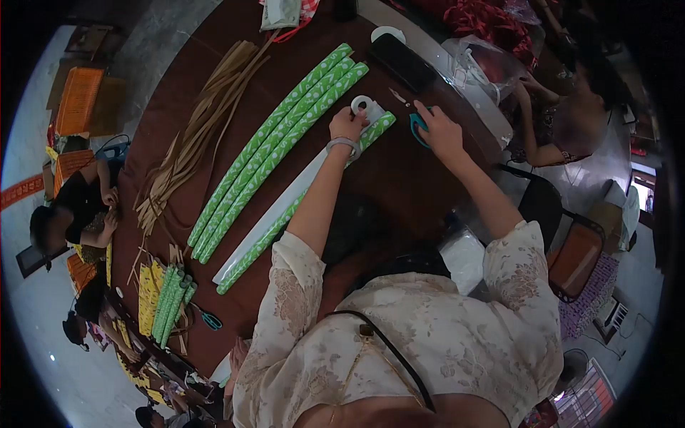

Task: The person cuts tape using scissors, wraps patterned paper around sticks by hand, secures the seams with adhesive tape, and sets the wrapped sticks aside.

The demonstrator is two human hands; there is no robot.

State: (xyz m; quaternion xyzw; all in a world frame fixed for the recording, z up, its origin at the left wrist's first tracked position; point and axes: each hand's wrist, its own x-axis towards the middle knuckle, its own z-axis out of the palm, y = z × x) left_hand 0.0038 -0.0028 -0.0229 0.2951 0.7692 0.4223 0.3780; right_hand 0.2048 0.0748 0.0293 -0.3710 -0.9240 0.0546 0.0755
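My left hand (346,127), with a bracelet at the wrist, is closed at a roll of white tape (361,103); its fingertips are partly hidden. Beneath that hand lies a partly unrolled sheet of green patterned wrapping paper (289,207), its white underside showing along one edge. My right hand (441,134) grips the teal handles of a pair of scissors (418,130), whose blades point away toward the far side of the table. Left of the sheet, several rolled tubes of the same green paper (278,153) lie side by side.
A bundle of brown paper strips (203,125) lies at the left of the dark red table (160,153). Smaller green rolls (171,303), yellow rolls (148,299) and other scissors (210,319) are nearer. A black case (402,60) lies at the far right. Other people sit around the table.
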